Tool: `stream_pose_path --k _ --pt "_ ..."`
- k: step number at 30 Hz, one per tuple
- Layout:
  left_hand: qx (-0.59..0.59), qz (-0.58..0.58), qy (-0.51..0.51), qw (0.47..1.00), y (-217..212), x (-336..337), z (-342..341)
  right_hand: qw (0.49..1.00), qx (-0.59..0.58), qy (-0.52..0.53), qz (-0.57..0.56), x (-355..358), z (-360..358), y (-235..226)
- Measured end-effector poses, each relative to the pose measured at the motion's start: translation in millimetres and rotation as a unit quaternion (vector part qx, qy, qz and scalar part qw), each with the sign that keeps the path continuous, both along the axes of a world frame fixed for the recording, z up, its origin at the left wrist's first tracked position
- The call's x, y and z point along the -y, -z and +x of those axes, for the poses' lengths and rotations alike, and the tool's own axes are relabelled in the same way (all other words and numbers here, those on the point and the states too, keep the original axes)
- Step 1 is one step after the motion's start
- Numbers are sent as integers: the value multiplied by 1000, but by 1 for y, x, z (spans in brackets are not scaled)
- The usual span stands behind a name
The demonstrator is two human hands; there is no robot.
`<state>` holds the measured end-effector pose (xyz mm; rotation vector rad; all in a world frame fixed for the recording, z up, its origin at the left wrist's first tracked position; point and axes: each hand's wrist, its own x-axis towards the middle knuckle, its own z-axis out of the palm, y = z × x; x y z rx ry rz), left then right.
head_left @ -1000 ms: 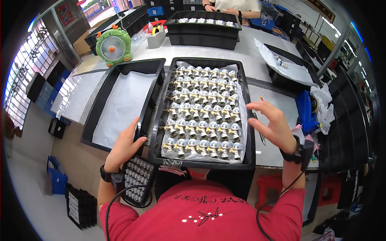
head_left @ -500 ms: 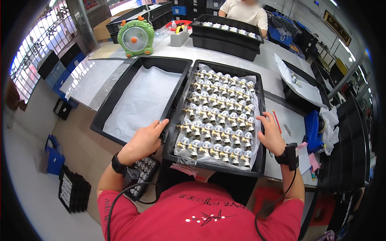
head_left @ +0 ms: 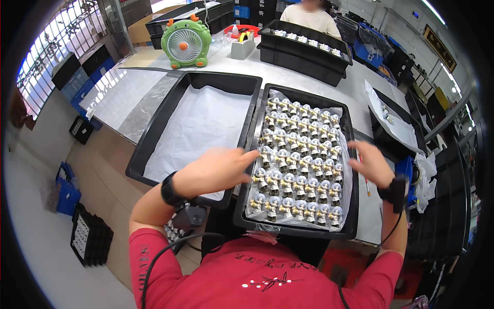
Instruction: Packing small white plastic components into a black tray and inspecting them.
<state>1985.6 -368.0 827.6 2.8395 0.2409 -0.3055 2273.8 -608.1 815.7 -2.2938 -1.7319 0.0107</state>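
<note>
Left hand (head_left: 224, 167) and right hand (head_left: 374, 165), loosely spread, grasping nothing visible, flank a black tray (head_left: 296, 230) at the tabletop's (head_left: 224, 66) near edge. Pale-haired, gold-accented figurines (head_left: 293, 159) fill it in rows; dark script (head_left: 271, 262) crosses the red shirt (head_left: 221, 275).

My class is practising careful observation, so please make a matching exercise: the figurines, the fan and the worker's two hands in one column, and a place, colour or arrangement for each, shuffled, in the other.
Column 1
1. Figurines
2. Fan
3. Left hand
4. Right hand

Column 2
A. Green, with an orange centre
B. Near the right rim of the black figurine tray
C. Arranged in rows
D. At the left rim of that same tray

Right pairs: 1-C, 2-A, 3-D, 4-B
</note>
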Motion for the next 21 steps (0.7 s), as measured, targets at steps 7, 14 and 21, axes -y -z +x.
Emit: stream_pose_path --k 7,14,21 --pt "205 -152 162 953 -30 16 59 982 -173 -35 72 -132 15 -12" --pt "134 -424 55 894 35 15 73 995 -45 -31 88 -182 33 90" --pt "132 -542 -6 830 78 18 84 996 -71 24 50 -194 37 123"
